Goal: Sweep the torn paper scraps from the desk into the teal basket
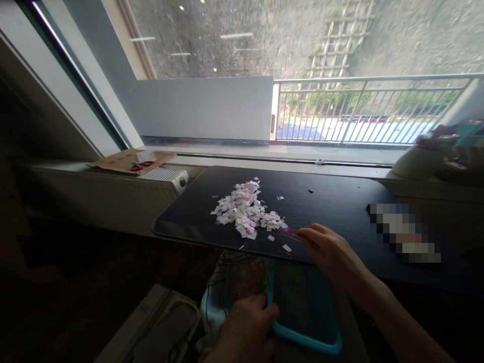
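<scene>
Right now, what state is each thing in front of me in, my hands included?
Left hand: closed on the rim of the blue-rimmed container.
Right hand: pinching the pink strip.
Pink strip: held, far end at the scraps.
Paper scraps: loosely heaped, some scattered.
Blue-rimmed container: held below the table; contents too dim to tell.
Red-handled scissors: lying down; open or shut unclear.

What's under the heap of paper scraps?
The black table shows all around the paper scraps, and they lie on it. Whether anything else sits beneath the thick middle can't be seen; the scraps cover it.
</scene>
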The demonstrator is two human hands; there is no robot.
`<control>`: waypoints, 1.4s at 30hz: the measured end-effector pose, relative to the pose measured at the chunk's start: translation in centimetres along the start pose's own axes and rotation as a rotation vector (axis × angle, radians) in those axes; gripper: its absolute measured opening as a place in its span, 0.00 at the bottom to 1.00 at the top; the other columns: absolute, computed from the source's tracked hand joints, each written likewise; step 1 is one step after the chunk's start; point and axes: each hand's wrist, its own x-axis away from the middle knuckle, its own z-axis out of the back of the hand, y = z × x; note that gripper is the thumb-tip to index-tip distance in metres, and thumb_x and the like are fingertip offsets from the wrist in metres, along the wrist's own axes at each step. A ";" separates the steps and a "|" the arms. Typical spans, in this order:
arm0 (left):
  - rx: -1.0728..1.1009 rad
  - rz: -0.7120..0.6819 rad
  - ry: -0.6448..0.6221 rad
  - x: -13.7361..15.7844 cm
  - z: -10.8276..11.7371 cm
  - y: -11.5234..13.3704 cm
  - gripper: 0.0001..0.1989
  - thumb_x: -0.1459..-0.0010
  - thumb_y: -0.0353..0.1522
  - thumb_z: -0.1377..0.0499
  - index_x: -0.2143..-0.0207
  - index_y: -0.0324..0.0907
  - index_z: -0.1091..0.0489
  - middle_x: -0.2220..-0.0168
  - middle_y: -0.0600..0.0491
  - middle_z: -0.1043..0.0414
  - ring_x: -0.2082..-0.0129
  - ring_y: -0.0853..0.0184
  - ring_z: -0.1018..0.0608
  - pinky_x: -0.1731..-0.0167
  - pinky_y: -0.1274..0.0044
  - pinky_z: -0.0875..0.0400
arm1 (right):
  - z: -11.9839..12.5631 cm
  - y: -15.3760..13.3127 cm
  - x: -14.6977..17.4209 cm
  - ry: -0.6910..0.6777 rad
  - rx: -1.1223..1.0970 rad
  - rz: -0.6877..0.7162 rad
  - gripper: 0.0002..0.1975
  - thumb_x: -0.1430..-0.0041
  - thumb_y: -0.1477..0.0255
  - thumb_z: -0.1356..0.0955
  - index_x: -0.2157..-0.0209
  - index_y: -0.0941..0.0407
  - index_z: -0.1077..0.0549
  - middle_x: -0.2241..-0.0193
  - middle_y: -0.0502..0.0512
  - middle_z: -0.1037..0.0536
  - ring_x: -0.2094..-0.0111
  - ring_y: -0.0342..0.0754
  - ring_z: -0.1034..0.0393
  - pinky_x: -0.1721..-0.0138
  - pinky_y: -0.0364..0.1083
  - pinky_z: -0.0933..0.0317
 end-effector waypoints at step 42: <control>0.019 0.049 0.125 0.6 -0.5 -2.0 0.08 0.56 0.26 0.45 0.71 0.46 0.36 0.67 0.55 0.32 0.66 0.64 0.28 0.70 0.78 0.40 | 0.0 3.2 -0.9 0.092 -0.048 -0.019 0.13 0.38 0.71 0.40 0.60 0.55 0.26 0.66 0.55 0.26 0.67 0.46 0.32 0.66 0.44 0.38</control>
